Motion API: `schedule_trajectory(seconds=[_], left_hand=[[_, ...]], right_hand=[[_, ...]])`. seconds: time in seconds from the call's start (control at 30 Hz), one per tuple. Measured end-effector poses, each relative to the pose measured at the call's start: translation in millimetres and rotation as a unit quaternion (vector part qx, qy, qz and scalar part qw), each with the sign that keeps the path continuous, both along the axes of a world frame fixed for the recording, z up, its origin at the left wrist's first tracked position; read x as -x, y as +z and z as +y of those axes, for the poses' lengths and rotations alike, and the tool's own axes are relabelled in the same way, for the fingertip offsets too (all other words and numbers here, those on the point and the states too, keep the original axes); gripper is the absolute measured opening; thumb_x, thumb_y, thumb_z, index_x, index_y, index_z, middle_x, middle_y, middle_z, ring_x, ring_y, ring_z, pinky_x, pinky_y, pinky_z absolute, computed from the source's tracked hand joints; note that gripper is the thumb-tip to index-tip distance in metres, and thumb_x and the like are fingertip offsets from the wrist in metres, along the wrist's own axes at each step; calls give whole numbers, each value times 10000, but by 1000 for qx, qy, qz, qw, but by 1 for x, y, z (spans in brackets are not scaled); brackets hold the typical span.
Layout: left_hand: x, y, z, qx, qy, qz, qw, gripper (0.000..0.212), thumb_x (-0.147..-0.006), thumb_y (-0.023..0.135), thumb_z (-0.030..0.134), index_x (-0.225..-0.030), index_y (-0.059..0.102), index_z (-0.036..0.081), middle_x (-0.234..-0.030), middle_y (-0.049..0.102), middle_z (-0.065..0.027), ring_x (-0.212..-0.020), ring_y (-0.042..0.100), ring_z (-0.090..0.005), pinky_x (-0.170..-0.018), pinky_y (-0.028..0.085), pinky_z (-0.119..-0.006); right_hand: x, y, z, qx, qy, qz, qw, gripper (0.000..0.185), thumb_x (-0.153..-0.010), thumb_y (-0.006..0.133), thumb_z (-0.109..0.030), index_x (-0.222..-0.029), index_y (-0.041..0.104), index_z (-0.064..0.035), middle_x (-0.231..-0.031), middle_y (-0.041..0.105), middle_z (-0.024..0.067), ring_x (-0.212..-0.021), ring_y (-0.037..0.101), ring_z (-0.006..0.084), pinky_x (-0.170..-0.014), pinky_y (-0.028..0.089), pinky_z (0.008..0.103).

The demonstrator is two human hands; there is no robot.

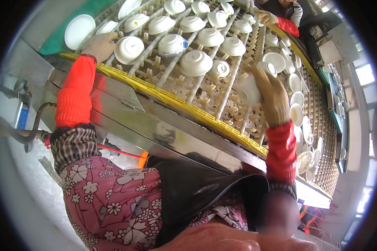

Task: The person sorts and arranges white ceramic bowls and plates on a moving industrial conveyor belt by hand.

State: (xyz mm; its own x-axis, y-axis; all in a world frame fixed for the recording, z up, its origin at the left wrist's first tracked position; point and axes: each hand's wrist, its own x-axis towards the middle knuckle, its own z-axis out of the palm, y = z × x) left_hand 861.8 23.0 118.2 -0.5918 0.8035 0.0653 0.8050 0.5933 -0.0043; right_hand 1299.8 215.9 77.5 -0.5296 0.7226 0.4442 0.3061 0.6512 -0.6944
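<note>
My left hand [99,47], in a tan knit glove, is at the left end of the conveyor rack beside an upside-down white bowl [128,50]. Its fingertips are partly hidden, so any grip is unclear. Another white dish [106,27] lies just beyond them. On the right, my gloved right hand [271,94] is blurred and grips a white bowl [249,89], blurred too, over the pegged belt [207,100]. Near it, a small white bowl [220,69] and a larger white bowl [196,63] rest upside down. A blue-patterned bowl [172,45] sits between my hands.
A yellow edge strip [176,102] and a steel ledge [163,128] run before me. White plates [297,114] stand in rows at right. Across the belt are another person's gloved hand [266,17] and red sleeve. A large white plate [79,32] leans at far left.
</note>
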Motion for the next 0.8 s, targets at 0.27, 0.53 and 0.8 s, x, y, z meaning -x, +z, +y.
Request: schedule_trajectory(seconds=[0.27,0.53,0.8], left_hand=[[1,1,0,-455,45,-405,792,599,-959,501,485,-1399,530,80,-1300,591,-162,-1195,558,-255,-1035,406,-346],[12,-2,-11,-159,47,-179,970,592,-953,397,523,-1288,590,75,-1222,655,-127,-1112,606,-327,-929,449,-419],[-40,6,11,-217,-105,124,962,426,-923,546,362,-1190,636,41,-1133,672,-191,-1080,614,-386,-927,477,-434]], right_hand=[[220,102,-18,-490,121,-152,850,216,-858,652,-116,-1061,613,-51,-869,700,108,-768,675,286,-661,547,381],[34,16,-3,159,76,30,984,461,-950,651,-250,-1343,551,-30,-1247,661,138,-1082,672,221,-906,548,307],[-152,-41,20,-45,-220,-292,930,652,-823,729,-467,-1278,571,-29,-1036,675,207,-949,666,339,-835,525,408]])
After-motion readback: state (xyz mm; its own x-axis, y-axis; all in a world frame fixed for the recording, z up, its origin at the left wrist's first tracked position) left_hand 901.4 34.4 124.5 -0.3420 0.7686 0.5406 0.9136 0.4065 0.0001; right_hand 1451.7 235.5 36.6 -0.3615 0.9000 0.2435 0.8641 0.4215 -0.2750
